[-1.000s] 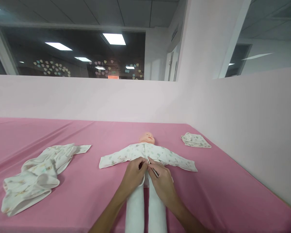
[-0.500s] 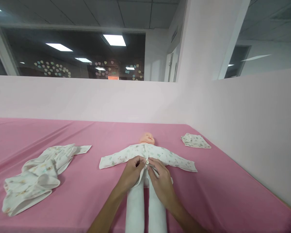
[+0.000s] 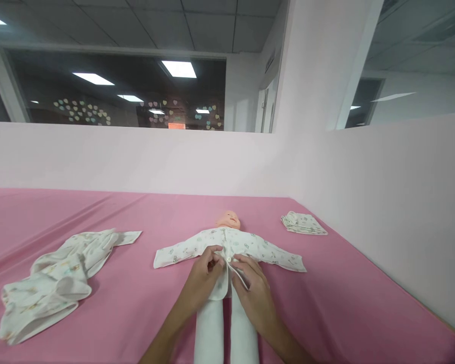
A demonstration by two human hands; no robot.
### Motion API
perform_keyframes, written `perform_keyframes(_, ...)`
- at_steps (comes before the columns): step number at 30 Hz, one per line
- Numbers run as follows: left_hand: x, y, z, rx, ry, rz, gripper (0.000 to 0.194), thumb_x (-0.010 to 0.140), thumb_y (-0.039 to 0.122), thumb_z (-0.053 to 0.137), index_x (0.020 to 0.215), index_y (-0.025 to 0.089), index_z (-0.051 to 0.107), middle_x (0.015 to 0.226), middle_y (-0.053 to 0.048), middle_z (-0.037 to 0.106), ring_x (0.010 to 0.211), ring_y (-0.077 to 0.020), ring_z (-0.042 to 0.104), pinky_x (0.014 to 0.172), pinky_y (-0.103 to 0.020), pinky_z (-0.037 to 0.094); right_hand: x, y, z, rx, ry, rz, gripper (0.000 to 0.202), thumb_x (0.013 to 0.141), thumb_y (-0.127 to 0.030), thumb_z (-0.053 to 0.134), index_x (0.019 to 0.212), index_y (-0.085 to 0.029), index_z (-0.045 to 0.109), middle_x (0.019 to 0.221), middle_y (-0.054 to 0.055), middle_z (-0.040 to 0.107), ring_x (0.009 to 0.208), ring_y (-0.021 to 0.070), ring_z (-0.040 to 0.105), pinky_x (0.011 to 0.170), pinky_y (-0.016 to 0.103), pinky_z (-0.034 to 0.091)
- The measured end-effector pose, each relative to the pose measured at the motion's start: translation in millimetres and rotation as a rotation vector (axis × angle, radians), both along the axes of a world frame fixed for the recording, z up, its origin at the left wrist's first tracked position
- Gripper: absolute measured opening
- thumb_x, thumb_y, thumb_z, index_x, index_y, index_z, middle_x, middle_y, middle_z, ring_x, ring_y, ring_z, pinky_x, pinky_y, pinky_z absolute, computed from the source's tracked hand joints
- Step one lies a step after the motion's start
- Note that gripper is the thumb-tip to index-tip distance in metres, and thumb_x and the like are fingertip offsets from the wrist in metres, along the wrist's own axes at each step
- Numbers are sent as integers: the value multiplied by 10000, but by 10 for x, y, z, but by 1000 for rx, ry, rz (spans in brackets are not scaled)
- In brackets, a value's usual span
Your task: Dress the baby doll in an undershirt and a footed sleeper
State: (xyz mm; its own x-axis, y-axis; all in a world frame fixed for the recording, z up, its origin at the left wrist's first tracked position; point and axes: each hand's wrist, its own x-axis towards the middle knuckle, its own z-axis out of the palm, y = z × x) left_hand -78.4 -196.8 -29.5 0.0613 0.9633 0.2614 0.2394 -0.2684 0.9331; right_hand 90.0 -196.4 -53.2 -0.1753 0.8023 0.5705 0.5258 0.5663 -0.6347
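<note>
A baby doll (image 3: 229, 219) lies on its back, its head at the far end and its white legs (image 3: 209, 331) toward me. It wears a white printed baby shirt (image 3: 250, 242) with both sleeves spread wide. My left hand (image 3: 203, 275) is closed with curled fingers at the shirt's front edge, just left of a small round button (image 3: 229, 259). On the other side, my right hand (image 3: 253, 288) pinches the right front edge close to that button. Below the button, the two front flaps part. The fingertips partly hide the cloth they grip.
A crumpled white printed garment (image 3: 60, 283) lies at the left on the pink sheet (image 3: 129, 303). Folded printed cloth (image 3: 304, 223) rests at the right, near the wall. Pale walls (image 3: 136, 162) with windows border the far and right sides.
My left fingers have drawn slightly left off the button, which now shows more plainly. The lower left flap hangs flatter over the doll's leg. The view has tilted up slightly.
</note>
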Motion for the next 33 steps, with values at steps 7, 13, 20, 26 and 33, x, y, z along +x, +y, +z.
perform_keyframes(7, -138, -281, -56, 29, 355, 140, 190, 898, 363, 457, 899, 223, 585, 896, -23, 577, 850, -202, 512, 765, -329, 393, 214, -170, -144, 233, -147, -121, 161, 928, -182, 474, 797, -212, 561, 773, 28, 590, 763, 208, 535, 720, 369, 438)
perform_keyframes(13, -59, -266, -43, 45, 311, 56, 264, 920, 400, 421, 859, 223, 607, 869, -11, 610, 810, -187, 536, 738, -309, 405, -2, -347, -11, 208, -293, 140, 204, 919, -130, 454, 808, -223, 598, 801, 14, 612, 804, 191, 548, 781, 356, 428)
perform_keyframes(20, -330, 297, -137, -96, 230, 361, 275, 885, 423, 450, 829, 204, 607, 896, -37, 662, 859, -227, 584, 763, -338, 409, 343, 81, 7, -320, 266, -56, 205, 899, -350, 493, 889, -201, 634, 934, 60, 664, 882, 214, 616, 776, 332, 482)
perform_keyframes(26, -316, 633, -316, -286, -1, 384, 340, 820, 471, 550, 861, 146, 639, 944, -114, 697, 905, -281, 621, 783, -380, 431, 431, 438, -76, -644, 464, -37, 249, 786, -432, 613, 858, -197, 653, 984, 54, 685, 972, 232, 617, 829, 320, 464)
perform_keyframes(33, -163, 820, -396, -198, -99, 485, 386, 809, 450, 563, 1004, 118, 591, 1031, -129, 663, 956, -249, 615, 838, -359, 458, 98, 713, -103, -591, 626, -94, 277, 772, -473, 591, 857, -211, 573, 841, 11, 607, 784, 168, 584, 656, 252, 469)
